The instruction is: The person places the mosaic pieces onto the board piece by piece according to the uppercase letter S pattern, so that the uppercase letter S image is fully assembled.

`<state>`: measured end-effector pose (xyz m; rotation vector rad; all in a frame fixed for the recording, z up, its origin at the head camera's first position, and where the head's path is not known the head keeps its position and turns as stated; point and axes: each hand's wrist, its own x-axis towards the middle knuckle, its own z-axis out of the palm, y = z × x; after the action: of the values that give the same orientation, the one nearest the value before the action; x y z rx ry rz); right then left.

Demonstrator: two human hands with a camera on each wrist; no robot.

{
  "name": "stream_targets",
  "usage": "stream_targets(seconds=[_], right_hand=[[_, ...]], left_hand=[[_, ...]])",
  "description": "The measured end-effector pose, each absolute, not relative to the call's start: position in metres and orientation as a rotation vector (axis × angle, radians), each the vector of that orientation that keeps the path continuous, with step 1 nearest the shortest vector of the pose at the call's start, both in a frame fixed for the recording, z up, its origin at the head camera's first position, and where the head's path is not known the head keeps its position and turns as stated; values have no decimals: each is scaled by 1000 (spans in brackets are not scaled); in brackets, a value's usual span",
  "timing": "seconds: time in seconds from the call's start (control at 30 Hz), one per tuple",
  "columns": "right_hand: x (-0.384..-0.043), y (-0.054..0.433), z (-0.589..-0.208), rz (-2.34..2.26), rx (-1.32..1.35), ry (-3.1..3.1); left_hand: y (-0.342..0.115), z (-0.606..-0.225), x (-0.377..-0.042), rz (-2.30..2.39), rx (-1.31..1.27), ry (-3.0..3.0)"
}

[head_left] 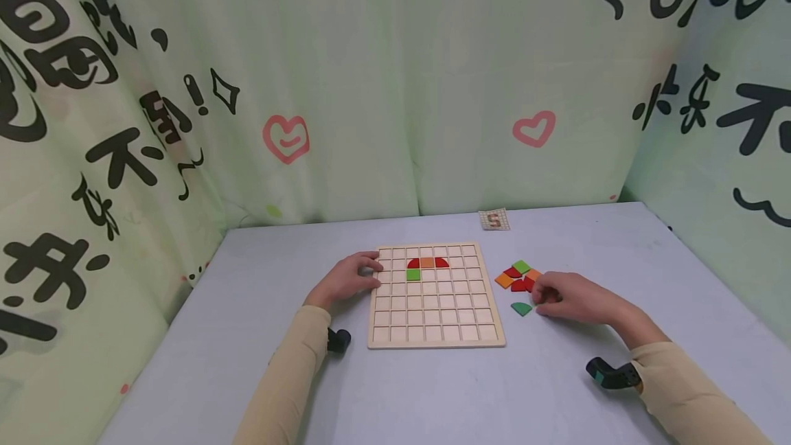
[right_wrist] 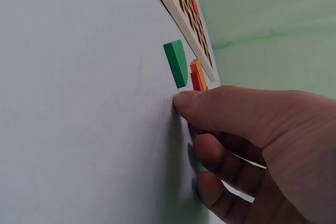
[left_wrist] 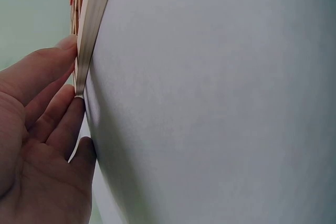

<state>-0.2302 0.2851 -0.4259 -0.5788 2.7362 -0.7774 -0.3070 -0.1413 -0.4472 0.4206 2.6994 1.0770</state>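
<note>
My left hand (head_left: 350, 277) rests at the left edge of a wooden grid board (head_left: 437, 346); the left wrist view shows thumb and fingertips against its rim. Set in the board's upper rows are two red quarter-round pieces (head_left: 441, 263), an orange square (head_left: 427, 263) between them, and a light green square (head_left: 413, 275) under the left red one. Right of the board, my right hand (head_left: 577, 297) has bent fingers over the edge of a small pile of red, orange and green pieces (head_left: 518, 286). Whether it grips one I cannot tell. A dark green quarter-round piece (right_wrist: 176, 64) lies beside its thumb tip.
A small patterned card (head_left: 494, 219) lies near the table's far edge, behind the board. The table (head_left: 432, 397) has a pale cloth cover. Printed curtains (head_left: 395, 88) hang along its back and both sides. Each wrist carries a black camera (head_left: 612, 373).
</note>
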Motion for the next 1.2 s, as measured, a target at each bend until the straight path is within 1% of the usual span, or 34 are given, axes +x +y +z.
stream_targets(seconds=[0.57, 0.93, 1.2], right_hand=[[-231, 273, -428, -819, -761, 2733], [-231, 272, -433, -817, -752, 2752], [-230, 269, -429, -807, -730, 2771]], left_hand=[[-141, -446, -307, 1091, 416, 2692], [-140, -450, -306, 1085, 397, 2689], [-141, -448, -306, 1074, 407, 2707]])
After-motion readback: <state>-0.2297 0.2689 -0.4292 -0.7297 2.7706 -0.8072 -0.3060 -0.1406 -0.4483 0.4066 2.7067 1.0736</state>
